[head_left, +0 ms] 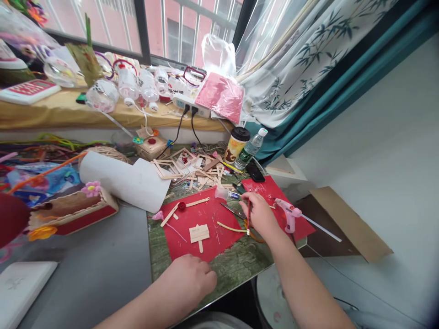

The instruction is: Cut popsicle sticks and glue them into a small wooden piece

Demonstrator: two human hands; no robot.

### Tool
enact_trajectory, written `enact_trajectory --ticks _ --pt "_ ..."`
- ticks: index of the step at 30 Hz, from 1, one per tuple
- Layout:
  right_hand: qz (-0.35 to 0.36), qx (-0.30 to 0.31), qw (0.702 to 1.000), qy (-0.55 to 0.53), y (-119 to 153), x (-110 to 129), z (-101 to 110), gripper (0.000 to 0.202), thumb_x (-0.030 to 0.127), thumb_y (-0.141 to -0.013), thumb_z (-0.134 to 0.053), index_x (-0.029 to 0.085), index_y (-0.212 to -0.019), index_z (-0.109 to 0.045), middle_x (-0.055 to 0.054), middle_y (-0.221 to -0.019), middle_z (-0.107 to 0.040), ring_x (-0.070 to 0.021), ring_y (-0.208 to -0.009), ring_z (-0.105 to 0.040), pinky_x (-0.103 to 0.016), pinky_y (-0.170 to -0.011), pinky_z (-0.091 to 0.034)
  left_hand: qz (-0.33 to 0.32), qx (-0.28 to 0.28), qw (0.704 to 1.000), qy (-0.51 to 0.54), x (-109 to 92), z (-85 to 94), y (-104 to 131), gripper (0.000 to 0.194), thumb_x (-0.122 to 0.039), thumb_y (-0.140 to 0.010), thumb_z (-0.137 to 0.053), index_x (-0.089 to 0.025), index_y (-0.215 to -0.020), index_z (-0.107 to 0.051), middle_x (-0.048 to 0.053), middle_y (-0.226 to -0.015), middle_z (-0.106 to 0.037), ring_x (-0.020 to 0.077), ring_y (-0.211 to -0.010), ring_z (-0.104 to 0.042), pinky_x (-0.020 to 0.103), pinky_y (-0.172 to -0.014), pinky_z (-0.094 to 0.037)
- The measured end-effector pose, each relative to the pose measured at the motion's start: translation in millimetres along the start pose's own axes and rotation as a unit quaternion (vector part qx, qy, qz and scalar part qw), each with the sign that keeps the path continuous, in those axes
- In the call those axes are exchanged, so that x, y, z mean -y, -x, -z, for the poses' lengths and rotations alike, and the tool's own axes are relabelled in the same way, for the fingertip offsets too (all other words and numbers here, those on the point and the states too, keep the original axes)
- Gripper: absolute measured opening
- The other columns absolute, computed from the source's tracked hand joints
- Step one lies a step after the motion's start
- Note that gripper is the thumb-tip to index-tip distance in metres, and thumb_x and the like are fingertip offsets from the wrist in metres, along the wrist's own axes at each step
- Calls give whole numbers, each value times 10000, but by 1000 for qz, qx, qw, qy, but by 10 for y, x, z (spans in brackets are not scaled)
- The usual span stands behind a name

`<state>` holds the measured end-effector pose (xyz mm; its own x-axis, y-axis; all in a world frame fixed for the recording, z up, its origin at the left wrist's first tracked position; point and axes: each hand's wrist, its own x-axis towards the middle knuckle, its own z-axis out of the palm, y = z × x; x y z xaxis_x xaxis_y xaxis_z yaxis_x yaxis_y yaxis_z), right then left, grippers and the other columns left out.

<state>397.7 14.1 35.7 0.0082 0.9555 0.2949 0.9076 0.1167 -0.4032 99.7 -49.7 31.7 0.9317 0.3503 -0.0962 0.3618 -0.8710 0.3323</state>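
My right hand [258, 211] pinches a slim red pencil [248, 218], its pale end pointing down toward me, over the right edge of a red sheet [216, 249]. Scissors [232, 210] and a yellow pipe cleaner [229, 227] lie just left of it. My left hand [194, 275] rests in a loose fist at the sheet's near edge; the inside of its fingers is hidden. In front of it lies a small sign of craft sticks [199, 234] on one upright stick. Further back are two joined craft sticks [198, 202] with a dark red rosette [181, 206].
A pink glue gun [289, 214] stands on a second red sheet at right. Behind are a water bottle [252, 148], a lidded cup [236, 145] and a pile of craft sticks [207, 176]. Rolled white paper [125, 180] and a decorated wooden box [73, 212] lie left.
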Motion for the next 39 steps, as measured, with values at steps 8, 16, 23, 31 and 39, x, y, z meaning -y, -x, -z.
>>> enact_trajectory --ticks 8,16,23,31,39 --pt "43 73 990 111 -358 -116 -360 121 128 -898 -628 207 -933 -711 -94 -925 -713 -278 -971 -585 -368 -875 -435 182 -71 977 -87 22 -48 -39 332 -323 -993 -526 -140 -1248 -635 178 -1414 -584 328 -1172 -586 455 -918 -494" --pt "16 51 995 89 -374 -219 -493 181 116 -863 -664 189 -1023 -709 -106 -1040 -692 -268 -1014 -593 -388 -927 -452 174 -47 979 -91 -39 -154 -19 442 -347 -983 -567 -109 -1353 -604 236 -1492 -527 345 -1235 -565 463 -920 -486" --pt "7 35 999 25 -352 -144 -372 231 134 -844 -662 168 -1069 -699 -110 -1030 -678 -260 -974 -642 -409 -910 -515 199 -35 977 -73 -85 -159 -23 434 -307 -958 -602 -116 -1347 -616 261 -1499 -508 330 -1077 -665 431 -812 -556" --pt "27 127 973 -191 229 773 -192 91 176 -885 -680 231 -951 -710 -30 -945 -672 -188 -855 -664 -308 -800 -537 210 6 975 -73 -108 -223 -16 553 -171 -876 -609 -131 -1425 -559 307 -1548 -421 269 -636 -712 404 -514 -564" --pt "114 182 963 -163 337 1007 -633 214 33 -871 -619 223 -887 -717 -45 -884 -681 -215 -873 -638 -342 -802 -518 199 9 978 -68 -92 -142 49 639 -165 -836 -628 -101 -1463 -527 323 -1575 -354 268 -618 -716 408 -518 -571"
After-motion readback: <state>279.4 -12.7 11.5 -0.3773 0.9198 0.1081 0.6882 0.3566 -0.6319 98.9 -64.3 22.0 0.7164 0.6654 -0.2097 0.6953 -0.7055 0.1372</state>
